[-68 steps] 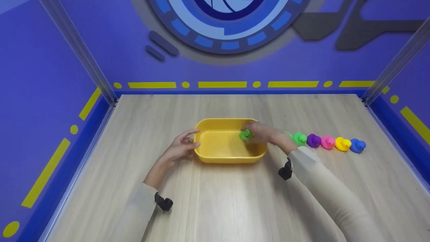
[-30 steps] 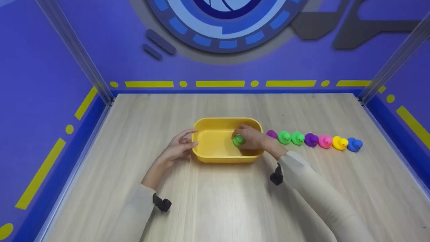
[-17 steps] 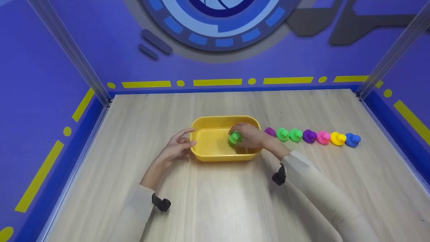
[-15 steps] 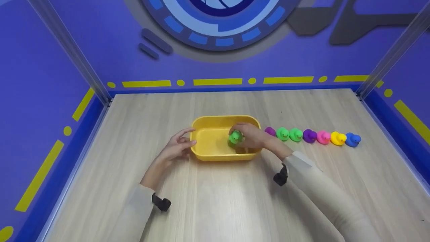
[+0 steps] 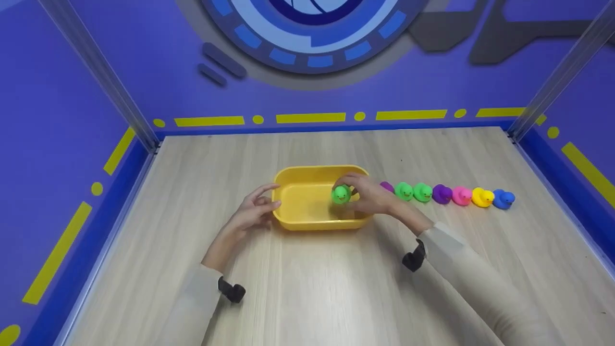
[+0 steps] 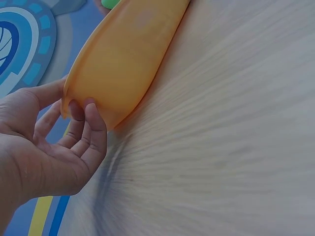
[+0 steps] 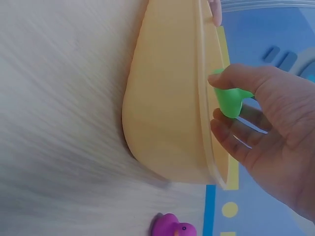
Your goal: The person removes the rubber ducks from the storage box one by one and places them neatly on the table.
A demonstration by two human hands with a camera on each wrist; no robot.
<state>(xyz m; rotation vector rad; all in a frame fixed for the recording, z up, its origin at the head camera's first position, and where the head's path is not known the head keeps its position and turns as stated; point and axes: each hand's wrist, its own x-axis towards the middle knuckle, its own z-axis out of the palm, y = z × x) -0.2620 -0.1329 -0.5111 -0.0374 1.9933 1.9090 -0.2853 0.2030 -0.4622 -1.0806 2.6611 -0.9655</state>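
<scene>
A rectangular yellow plastic tub (image 5: 307,224) with rounded corners stands mid-table. At its left end my left hand (image 5: 250,211) holds the rim; in the left wrist view the fingers curl against the outside of the tub's wall (image 6: 120,64). My right hand (image 5: 375,196) pinches a green toy duck (image 5: 341,194) between thumb and fingers, above the floor of the tub on its right side. In the right wrist view the duck (image 7: 229,102) is level with the tub's rim, fingers below it and thumb above.
Right of the tub runs a row of several toy ducks: a purple duck (image 5: 387,187) partly behind my right hand, then two green, a purple duck (image 5: 442,193), a pink duck (image 5: 461,195), a yellow duck (image 5: 482,197) and a blue duck (image 5: 503,198). Blue-purple panels wall the table (image 5: 307,288).
My right hand first shifted left inside the tub with the green duck, then rose slightly with it and moved a little right. The left hand stays at the tub's rim.
</scene>
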